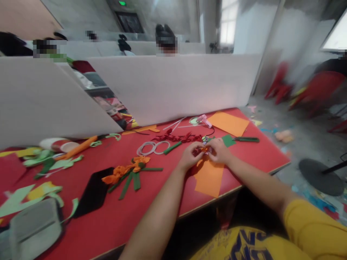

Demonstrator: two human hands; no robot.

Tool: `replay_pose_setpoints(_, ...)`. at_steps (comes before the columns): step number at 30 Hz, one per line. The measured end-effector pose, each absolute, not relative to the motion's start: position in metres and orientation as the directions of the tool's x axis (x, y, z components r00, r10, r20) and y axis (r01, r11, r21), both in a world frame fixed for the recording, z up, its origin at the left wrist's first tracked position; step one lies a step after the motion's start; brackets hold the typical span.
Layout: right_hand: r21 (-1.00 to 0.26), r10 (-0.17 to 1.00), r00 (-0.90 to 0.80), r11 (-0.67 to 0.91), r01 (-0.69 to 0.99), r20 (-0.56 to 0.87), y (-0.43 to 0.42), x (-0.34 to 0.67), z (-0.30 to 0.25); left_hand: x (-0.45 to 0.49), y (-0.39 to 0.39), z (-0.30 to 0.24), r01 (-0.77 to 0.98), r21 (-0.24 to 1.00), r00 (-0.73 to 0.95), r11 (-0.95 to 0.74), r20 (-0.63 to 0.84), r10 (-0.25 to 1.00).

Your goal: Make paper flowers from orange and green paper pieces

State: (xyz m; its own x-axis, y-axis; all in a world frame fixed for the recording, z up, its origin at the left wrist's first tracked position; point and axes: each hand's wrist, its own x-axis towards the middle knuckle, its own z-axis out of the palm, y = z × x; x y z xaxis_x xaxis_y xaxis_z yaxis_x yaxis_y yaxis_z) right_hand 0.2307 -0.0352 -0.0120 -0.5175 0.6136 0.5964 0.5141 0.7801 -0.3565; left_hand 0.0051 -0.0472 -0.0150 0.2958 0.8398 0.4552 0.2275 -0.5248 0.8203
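Observation:
Both my hands meet over the red table (130, 216). My left hand (189, 156) and my right hand (221, 151) are closed, pinching a small orange paper piece (204, 149) between the fingertips. Its exact shape is blurred. An orange paper sheet (209, 177) lies flat just under my hands. Finished orange paper flowers with green stems (129, 174) lie to the left of my left forearm.
Red paper curls (177, 137), white rings (151, 147), a pink glue gun (204, 120), another orange sheet (229, 123), green-handled scissors (245, 139) and a black sheet (94, 192) lie around. White partitions (173, 85) border the table; its front edge is near my body.

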Motion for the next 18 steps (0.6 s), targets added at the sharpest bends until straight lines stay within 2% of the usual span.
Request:
replay_pose_setpoints(4,-0.374,0.569,-0.518,0.818,0.437,0.638,-0.0371,0.2302,-0.0105,0.007,-0.05,-0.0154,0.18,0.847,0.28,-0.501,0.444,0.851)
replay_pose_setpoints(11,-0.513,0.617,-0.405,0.786,0.344,0.674,-0.0388,0.2331,-0.0092,0.0087,-0.05,-0.0219,0.098,0.883,0.27,-0.459,0.42,0.866)
replay_pose_setpoints(18,-0.537,0.623,-0.373,0.782,0.317,0.688,-0.04,0.2336,-0.0062,0.0126,-0.0504,-0.0224,-0.043,0.912,0.263,-0.407,0.404,0.876)
